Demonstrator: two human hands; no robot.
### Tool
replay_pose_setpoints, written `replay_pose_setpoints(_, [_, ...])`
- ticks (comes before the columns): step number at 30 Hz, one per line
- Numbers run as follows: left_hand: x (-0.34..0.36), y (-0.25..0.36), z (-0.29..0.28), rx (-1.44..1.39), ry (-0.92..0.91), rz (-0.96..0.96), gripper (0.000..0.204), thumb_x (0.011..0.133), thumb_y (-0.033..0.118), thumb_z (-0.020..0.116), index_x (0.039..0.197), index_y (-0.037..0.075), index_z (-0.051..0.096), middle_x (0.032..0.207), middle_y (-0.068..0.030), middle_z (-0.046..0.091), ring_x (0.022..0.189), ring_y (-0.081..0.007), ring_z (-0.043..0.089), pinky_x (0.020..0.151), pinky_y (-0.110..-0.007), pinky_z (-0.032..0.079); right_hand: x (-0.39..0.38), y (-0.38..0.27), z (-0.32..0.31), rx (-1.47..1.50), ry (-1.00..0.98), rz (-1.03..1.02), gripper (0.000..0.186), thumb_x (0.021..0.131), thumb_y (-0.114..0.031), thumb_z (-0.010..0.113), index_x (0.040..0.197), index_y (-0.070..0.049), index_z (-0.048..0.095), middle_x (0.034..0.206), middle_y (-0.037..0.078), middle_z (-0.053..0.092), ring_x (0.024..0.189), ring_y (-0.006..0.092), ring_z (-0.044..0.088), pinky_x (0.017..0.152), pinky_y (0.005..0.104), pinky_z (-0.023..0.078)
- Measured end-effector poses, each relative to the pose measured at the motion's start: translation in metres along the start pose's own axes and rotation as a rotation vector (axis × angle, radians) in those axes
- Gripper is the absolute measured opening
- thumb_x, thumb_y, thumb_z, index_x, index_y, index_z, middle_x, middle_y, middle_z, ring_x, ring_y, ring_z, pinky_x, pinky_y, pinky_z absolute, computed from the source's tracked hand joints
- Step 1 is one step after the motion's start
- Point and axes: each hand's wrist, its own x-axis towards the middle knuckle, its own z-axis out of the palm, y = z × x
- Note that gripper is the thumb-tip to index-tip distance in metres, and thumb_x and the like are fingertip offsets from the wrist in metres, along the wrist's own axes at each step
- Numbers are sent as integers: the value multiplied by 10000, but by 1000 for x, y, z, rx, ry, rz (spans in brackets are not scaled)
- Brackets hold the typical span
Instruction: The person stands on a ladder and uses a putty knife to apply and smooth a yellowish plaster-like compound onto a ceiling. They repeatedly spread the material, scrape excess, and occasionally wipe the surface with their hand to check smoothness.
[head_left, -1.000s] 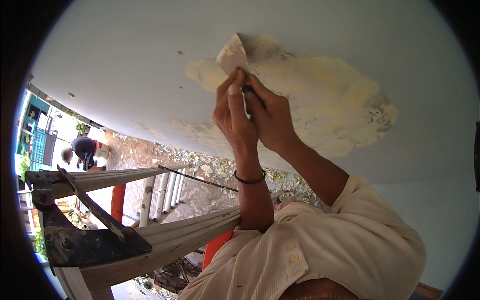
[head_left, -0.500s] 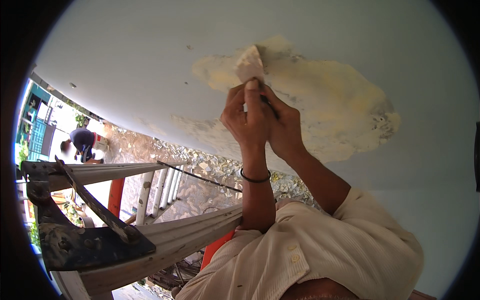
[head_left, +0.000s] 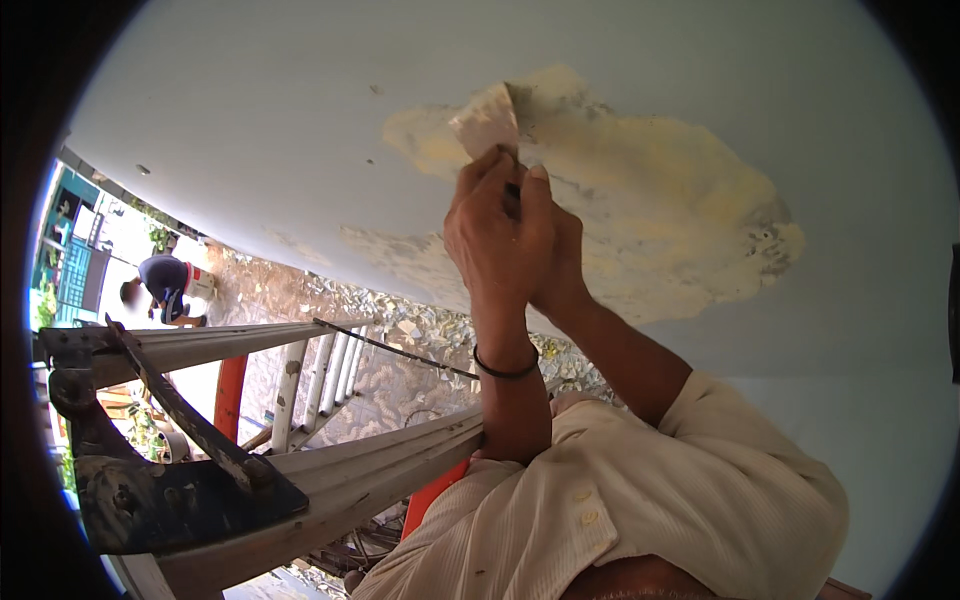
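A wide-bladed putty knife presses against the grey wall, its pale, smeared blade pointing up and away from me. My left hand, with a dark band on the wrist, is closed round the handle. Behind it my right hand is closed on the same handle, partly hidden by the left. Around the blade spreads a bare patch of yellowish, mottled surface with ragged edges, where the grey coat is gone. The blade lies at the patch's upper left part.
An aluminium stepladder with a dark metal hinge stands at my left. Far below, paint flakes litter the ground along the wall's foot. A bent-over person works beside a whitish bucket.
The blade has shifted slightly left and up along the wall. My left hand has turned a little, and its fingers now cover more of the handle; the right hand has moved slightly left.
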Motion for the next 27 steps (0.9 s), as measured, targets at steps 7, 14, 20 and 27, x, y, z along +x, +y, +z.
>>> replay_pose_setpoints(7, [6, -8, -3, -51, 32, 79, 387, 951, 224, 714, 1196, -70, 772, 1312, -220, 730, 1165, -377, 738, 986, -444, 583, 3, 1, 15, 188, 67, 81, 345, 1003, -100, 737, 1318, 15, 653, 1087, 40, 710, 998, 78, 609, 846, 281, 537])
replay_pose_setpoints(14, [10, -4, -10, -66, 22, -16, 372, 928, 208, 724, 1187, -51, 788, 1283, -187, 761, 1204, -331, 731, 1034, -418, 555, 8, 8, 18, 78, 54, -5, 259, 1009, -110, 736, 1235, -2, 671, 999, 6, 688, 939, 76, 601, 800, 272, 523])
replay_pose_setpoints(20, [0, -6, 1, -13, -38, 49, 399, 932, 183, 716, 1251, -51, 768, 1342, -191, 736, 1238, -320, 714, 1091, -437, 527, 11, 7, 2, 63, -24, 30, 286, 1013, -89, 727, 1280, -7, 664, 1057, 16, 702, 994, 76, 608, 843, 266, 525])
replay_pose_setpoints(27, [5, -17, 3, -76, 77, 147, 416, 936, 182, 717, 1252, -89, 740, 1377, -223, 691, 1181, -363, 729, 975, -434, 587, 20, 7, 15, 220, 16, -11, 354, 998, -73, 726, 1335, -2, 647, 1111, 40, 748, 963, 106, 630, 832, 314, 544])
